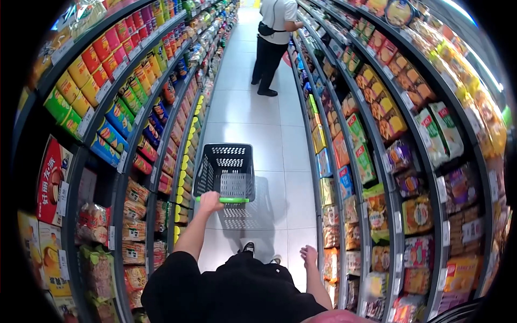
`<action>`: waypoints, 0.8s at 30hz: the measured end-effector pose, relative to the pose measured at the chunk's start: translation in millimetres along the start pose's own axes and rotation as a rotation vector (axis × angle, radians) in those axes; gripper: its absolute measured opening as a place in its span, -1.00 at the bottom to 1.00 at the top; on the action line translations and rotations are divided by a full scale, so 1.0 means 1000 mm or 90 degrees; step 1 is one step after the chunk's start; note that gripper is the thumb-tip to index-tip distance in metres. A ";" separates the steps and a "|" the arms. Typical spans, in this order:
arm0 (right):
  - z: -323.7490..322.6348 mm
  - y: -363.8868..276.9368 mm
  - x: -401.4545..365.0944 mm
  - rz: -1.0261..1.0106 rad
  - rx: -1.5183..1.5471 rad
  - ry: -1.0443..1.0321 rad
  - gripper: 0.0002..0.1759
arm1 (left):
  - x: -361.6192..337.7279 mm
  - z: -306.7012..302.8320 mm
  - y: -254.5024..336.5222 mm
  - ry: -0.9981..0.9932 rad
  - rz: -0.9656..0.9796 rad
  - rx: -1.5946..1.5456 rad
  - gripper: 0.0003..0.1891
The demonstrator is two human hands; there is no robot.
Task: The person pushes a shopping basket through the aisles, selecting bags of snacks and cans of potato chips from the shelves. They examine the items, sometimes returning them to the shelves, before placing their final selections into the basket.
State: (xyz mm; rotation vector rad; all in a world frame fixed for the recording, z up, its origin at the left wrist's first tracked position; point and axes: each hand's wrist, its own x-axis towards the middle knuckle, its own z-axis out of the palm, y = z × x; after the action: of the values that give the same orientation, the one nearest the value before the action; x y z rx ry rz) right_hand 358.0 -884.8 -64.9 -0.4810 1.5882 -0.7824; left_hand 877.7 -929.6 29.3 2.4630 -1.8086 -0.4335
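Observation:
My left hand (210,202) is closed round the green handle (235,200) of a black shopping basket (224,148). The basket has perforated walls, and nothing shows inside it. A patterned shadow falls on the floor just behind the basket. Low on my right side hangs my right hand (309,255), holding nothing, its fingers loosely bent and apart. It is nearest to the packaged snacks (330,264) on the right-hand shelves, without touching them.
Shelves of bright snack packets (115,119) line the left of the aisle. Packaged breads and biscuits (380,102) fill the right shelves. Farther up the tiled floor (237,107), a person (276,37) in a white top and dark trousers stands by the right shelf.

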 end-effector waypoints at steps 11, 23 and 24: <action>0.004 -0.013 0.101 -0.155 -0.608 -0.274 -0.64 | -0.032 -0.007 0.087 0.077 -0.211 -0.092 -0.27; -0.135 -0.020 0.317 0.181 -0.211 -0.050 -0.69 | -0.035 0.005 0.124 0.019 -0.354 -0.150 -0.16; -0.140 -0.028 0.303 0.183 -0.276 -0.053 -0.65 | -0.035 0.003 0.127 0.001 -0.358 -0.177 -0.17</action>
State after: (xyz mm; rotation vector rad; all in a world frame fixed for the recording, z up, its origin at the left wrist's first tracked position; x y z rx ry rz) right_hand 164.9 -1085.6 -250.5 -0.5701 1.7047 -0.1950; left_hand 749.2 -936.1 59.4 2.7159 -0.9392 -0.6539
